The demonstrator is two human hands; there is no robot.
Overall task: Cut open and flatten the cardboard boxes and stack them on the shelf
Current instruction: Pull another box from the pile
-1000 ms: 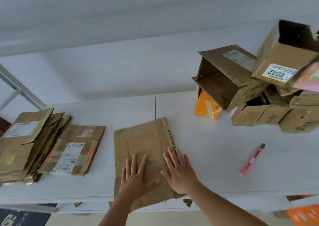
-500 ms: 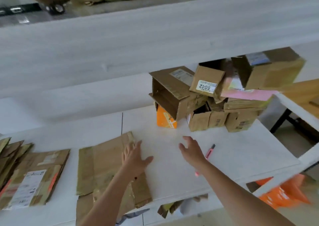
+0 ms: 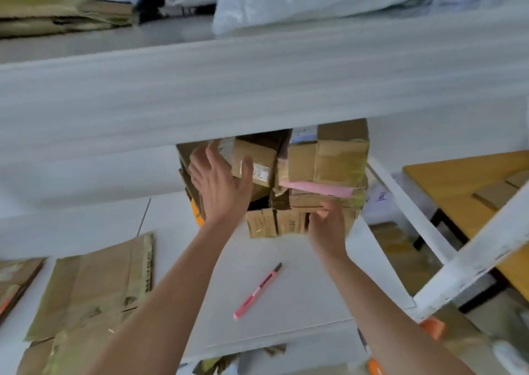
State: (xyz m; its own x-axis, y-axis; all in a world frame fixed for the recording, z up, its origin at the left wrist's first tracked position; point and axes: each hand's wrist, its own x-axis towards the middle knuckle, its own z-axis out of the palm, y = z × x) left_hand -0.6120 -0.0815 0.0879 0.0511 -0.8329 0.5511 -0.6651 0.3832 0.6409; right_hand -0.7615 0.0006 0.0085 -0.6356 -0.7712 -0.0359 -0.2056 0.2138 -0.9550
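A person's left hand [image 3: 220, 185], fingers spread, and right hand [image 3: 329, 225], grip unclear, reach the box pile [image 3: 315, 180] beyond the pink cutter [image 3: 257, 290]; empty cardboard looks light, stiff, best taken by opposite sides.

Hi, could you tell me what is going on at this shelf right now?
A person is reaching with both hands into a pile of unflattened cardboard boxes at the back of the white shelf. The left hand, fingers spread, is against an upper box; the right hand is at a lower one, its grip unclear. A flattened box lies on the left, and a pink cutter lies untouched between the arms.
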